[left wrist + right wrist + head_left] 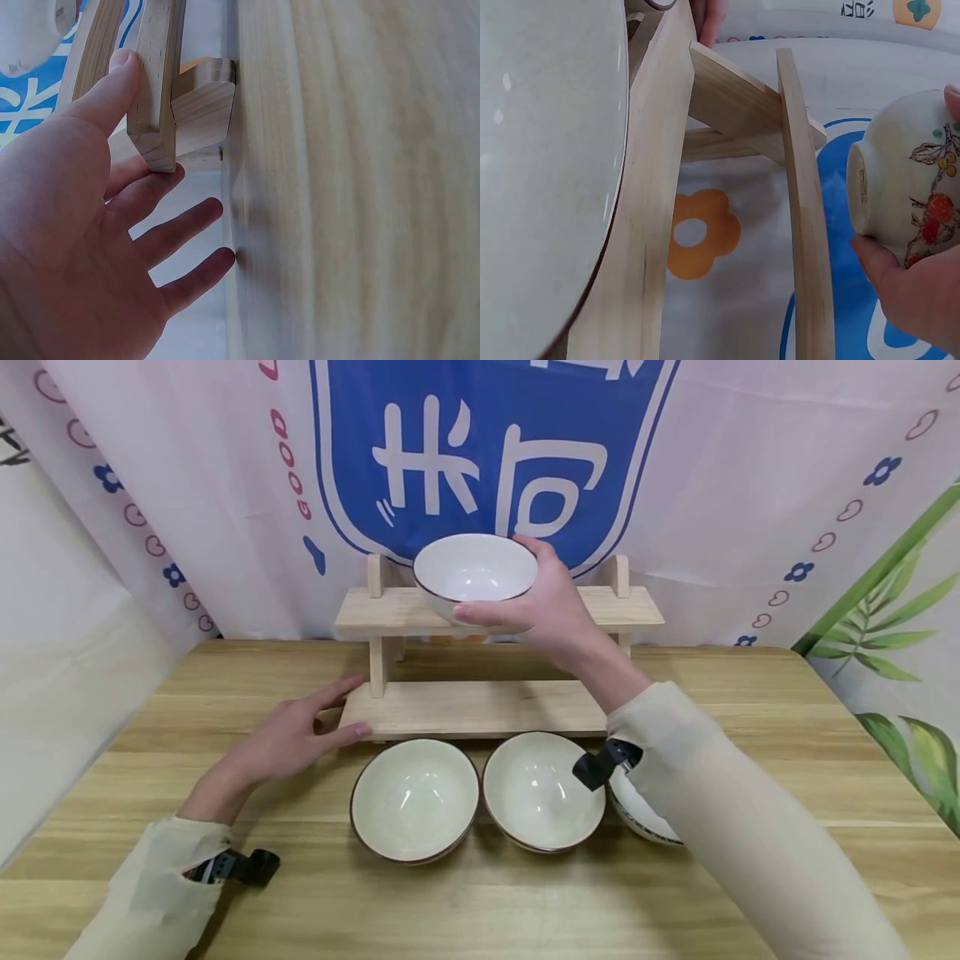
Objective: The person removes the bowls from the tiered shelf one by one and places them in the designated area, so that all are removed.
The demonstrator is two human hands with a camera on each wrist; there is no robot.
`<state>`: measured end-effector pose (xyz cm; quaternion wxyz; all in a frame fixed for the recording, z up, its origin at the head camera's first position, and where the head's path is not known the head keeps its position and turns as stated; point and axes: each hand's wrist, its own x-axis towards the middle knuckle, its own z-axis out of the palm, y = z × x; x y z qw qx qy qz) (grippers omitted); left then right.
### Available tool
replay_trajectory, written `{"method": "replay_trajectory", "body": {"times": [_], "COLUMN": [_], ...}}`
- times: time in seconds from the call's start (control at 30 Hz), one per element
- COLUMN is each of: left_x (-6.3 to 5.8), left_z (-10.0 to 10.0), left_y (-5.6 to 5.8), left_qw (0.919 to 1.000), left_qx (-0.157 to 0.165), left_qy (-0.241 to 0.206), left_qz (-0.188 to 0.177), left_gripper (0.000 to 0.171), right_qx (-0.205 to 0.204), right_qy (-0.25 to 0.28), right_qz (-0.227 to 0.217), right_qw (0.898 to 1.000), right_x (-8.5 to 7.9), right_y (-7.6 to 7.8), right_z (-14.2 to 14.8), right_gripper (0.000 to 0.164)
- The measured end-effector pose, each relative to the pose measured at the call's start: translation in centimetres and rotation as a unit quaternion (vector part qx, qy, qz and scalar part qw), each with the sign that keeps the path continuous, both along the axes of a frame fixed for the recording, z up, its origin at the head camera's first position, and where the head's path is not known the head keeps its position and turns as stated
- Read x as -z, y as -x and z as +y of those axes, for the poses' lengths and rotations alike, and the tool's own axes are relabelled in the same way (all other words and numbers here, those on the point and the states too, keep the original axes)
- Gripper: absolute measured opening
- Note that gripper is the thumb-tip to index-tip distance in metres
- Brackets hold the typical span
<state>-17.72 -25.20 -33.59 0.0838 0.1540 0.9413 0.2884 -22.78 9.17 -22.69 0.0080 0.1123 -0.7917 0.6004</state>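
My right hand (551, 602) grips a white bowl (472, 560) with a dark rim, thumb on the near side and fingers around the far right. The bowl is upright, and its painted fruit and leaves (934, 214) show in the right wrist view. A narrow gap separates its foot from the upper board (810, 225) of a two-tier wooden shelf (480, 706). At the lower tier's left end, my left hand (288, 735) holds the board between thumb and forefinger; the other fingers are spread near the tabletop in the left wrist view.
Two cream bowls, a left one (415, 802) and a middle one (543, 793), stand close before the shelf. A third bowl (641, 814) is partly hidden by my right sleeve. Behind the wooden table (480, 910) hangs a printed curtain (247, 527).
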Motion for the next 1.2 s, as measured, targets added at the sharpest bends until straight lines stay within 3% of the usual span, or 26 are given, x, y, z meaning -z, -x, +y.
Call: {"method": "replay_trajectory", "body": {"times": [0.6,0.8,1.03,1.2], "left_x": [0.2,0.3,0.2,0.2], "left_z": [-0.1,-0.1,-0.1,0.0], "left_y": [-0.2,-0.1,0.0,0.1], "left_qw": [1.0000,0.9999,0.9999,1.0000], "left_qx": [-0.004,-0.007,-0.009,-0.006], "left_qy": [-0.002,0.002,0.004,0.004], "left_qz": [-0.005,-0.007,-0.011,-0.006], "left_gripper": [0.085,0.086,0.087,0.086], "right_qx": [0.024,0.012,0.030,0.039], "right_qy": [-0.024,0.005,-0.035,-0.033], "right_qz": [-0.008,0.000,0.002,0.003], "right_qw": [0.999,1.000,0.999,0.999], "right_x": [0.2,0.5,0.8,1.3], "right_y": [-2.6,-3.3,-4.4,-5.1], "right_z": [6.0,8.0,10.6,12.5], "right_gripper": [0.116,0.108,0.110,0.107]}}
